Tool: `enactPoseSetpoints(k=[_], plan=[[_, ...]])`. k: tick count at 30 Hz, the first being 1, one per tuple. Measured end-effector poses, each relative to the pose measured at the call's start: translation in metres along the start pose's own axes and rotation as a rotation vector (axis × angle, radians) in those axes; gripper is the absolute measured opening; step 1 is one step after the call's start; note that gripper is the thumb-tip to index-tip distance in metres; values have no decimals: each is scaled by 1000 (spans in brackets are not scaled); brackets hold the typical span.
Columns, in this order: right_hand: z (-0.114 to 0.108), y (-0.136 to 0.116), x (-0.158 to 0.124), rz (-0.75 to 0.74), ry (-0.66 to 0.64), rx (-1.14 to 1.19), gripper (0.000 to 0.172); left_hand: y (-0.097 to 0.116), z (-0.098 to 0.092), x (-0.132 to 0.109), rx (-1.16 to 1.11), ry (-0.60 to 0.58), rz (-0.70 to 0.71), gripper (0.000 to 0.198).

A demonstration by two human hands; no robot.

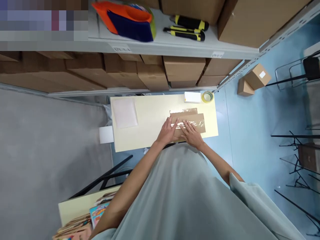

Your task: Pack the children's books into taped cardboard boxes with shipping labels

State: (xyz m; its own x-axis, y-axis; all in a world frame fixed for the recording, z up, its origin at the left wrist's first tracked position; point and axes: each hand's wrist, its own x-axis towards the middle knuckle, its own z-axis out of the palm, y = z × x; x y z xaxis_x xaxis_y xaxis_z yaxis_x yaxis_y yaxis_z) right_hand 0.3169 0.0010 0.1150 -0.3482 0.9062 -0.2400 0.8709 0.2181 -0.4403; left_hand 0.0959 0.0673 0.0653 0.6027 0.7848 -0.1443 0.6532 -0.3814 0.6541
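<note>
A flat brown cardboard parcel (193, 120) with shiny clear tape across its top lies on a small pale yellow table (150, 116). My left hand (168, 130) rests flat on the parcel's left end, fingers stretched out. My right hand (192, 134) presses flat on the taped middle, fingers spread. Neither hand holds anything.
A roll of tape (207, 96) and a small white box (192, 97) sit at the table's far right corner, a white padded envelope (124, 112) at its left. Shelves of cardboard boxes (183, 68) stand behind, with knives (186, 28) above. Wire racks (297, 156) stand at right, and a second table with books (82, 216) at lower left.
</note>
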Motion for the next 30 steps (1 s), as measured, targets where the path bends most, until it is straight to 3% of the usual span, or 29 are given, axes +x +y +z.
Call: enactPoseSetpoints(k=[6, 8, 13, 16, 20, 22, 26, 28, 30], plan=[[-9, 56, -36, 237, 141, 34, 66, 6, -13, 1, -48, -68, -37, 129], [-13, 64, -37, 264, 180, 43, 70, 17, -9, 1, -124, -17, -121, 138], [-8, 49, 2, 423, 313, 16, 98, 59, 18, 16, -342, 296, -565, 130], [-3, 37, 27, 505, 339, -7, 105, 72, 28, 28, -331, 351, -655, 137], [-4, 42, 33, 507, 322, 59, 98, 62, 29, 30, -371, 397, -674, 134], [-6, 53, 28, 515, 301, 164, 97, 49, 26, 26, -462, 389, -686, 122], [-10, 77, 22, 637, 266, 451, 101, 27, 23, 20, -644, 287, -661, 78], [-13, 89, 22, 637, 243, 626, 98, 22, 22, 20, -693, 261, -655, 69], [-17, 100, 22, 544, 215, 770, 91, 22, 21, 22, -723, 253, -669, 70]])
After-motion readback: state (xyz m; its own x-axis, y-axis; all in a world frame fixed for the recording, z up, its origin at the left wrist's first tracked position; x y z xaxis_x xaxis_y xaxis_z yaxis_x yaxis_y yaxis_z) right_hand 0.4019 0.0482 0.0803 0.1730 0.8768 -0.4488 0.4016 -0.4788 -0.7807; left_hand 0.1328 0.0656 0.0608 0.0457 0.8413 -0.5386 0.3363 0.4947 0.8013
